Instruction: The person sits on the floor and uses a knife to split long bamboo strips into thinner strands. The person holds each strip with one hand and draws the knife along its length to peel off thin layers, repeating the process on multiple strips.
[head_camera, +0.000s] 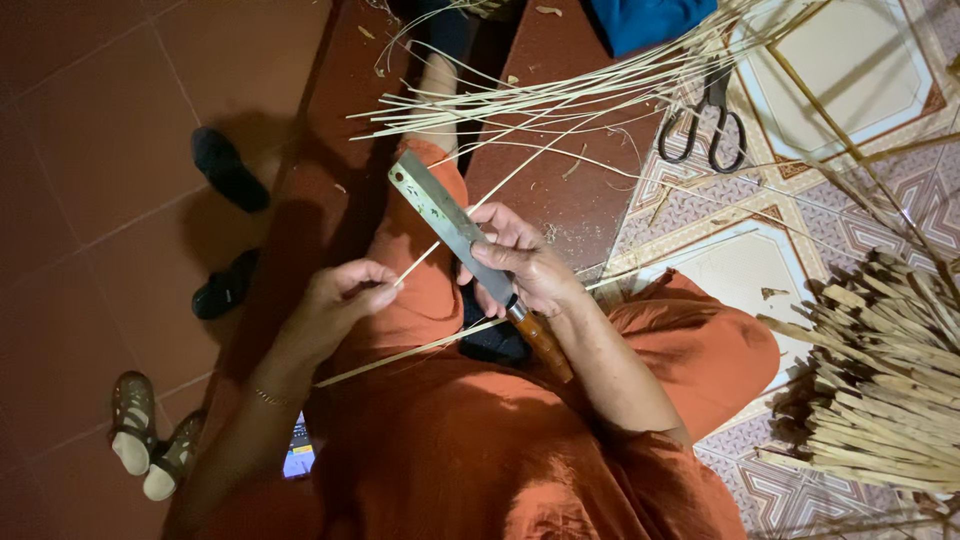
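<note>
My right hand (525, 265) grips a broad-bladed knife (445, 215) with a brown wooden handle, the blade pointing up and left. Between thumb and fingers, my left hand (340, 300) pinches the end of a thin pale bamboo strip (500, 185) that runs up and right under the blade. A second strip (420, 348) lies across my lap, which is covered by orange cloth. Many more thin strips (560, 95) fan out on the floor beyond my knee.
Black scissors (705, 125) lie on the patterned tile floor at top right. A pile of thicker split bamboo sticks (880, 390) sits at the right. Dark shoes (228, 170) and tan sandals (150, 440) rest on the red floor to the left.
</note>
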